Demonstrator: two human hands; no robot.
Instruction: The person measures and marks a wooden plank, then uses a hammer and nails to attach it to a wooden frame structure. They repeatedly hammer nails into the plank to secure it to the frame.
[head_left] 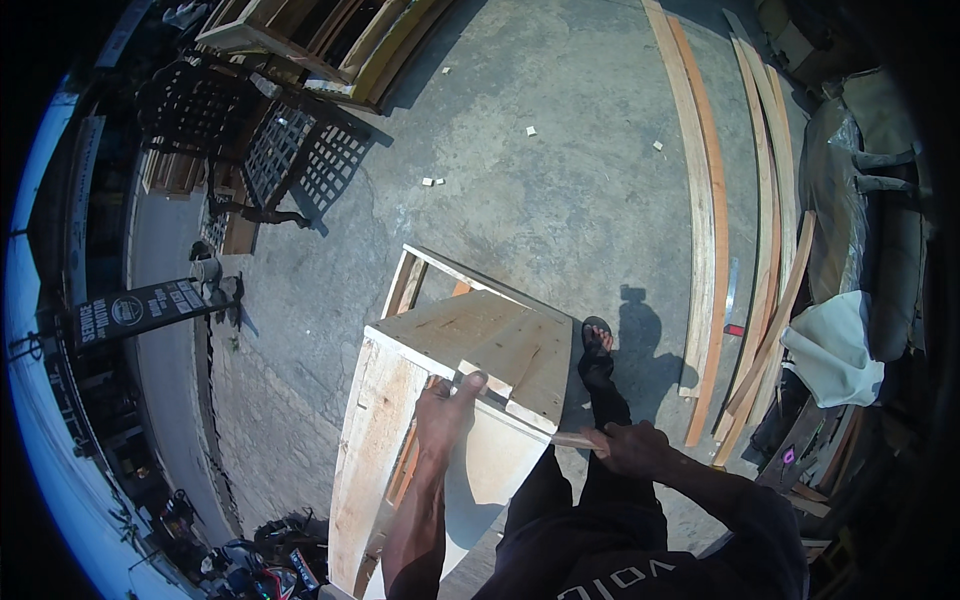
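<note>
A wooden frame (pixel 375 415) with plywood panels (pixel 490 340) stands in front of me on the concrete. At its top edge, my left hand (pixel 445 412) is closed, the thumb pressing a small wood block (pixel 490 382) against the edge and the fingers reaching down inside. My right hand (pixel 632 450) is wrapped round a wooden handle (pixel 575 440) beside the frame's right corner. The far end of that handle meets or passes behind the corner, so any tool head is hidden.
Long planks (pixel 700 200) lie on the right, near a white cloth (pixel 835 350). At the upper left are a dark lattice chair (pixel 285 155) and another wooden frame (pixel 330 50). Small wood offcuts (pixel 531 131) dot the floor. My foot (pixel 597 338) is just right of the frame.
</note>
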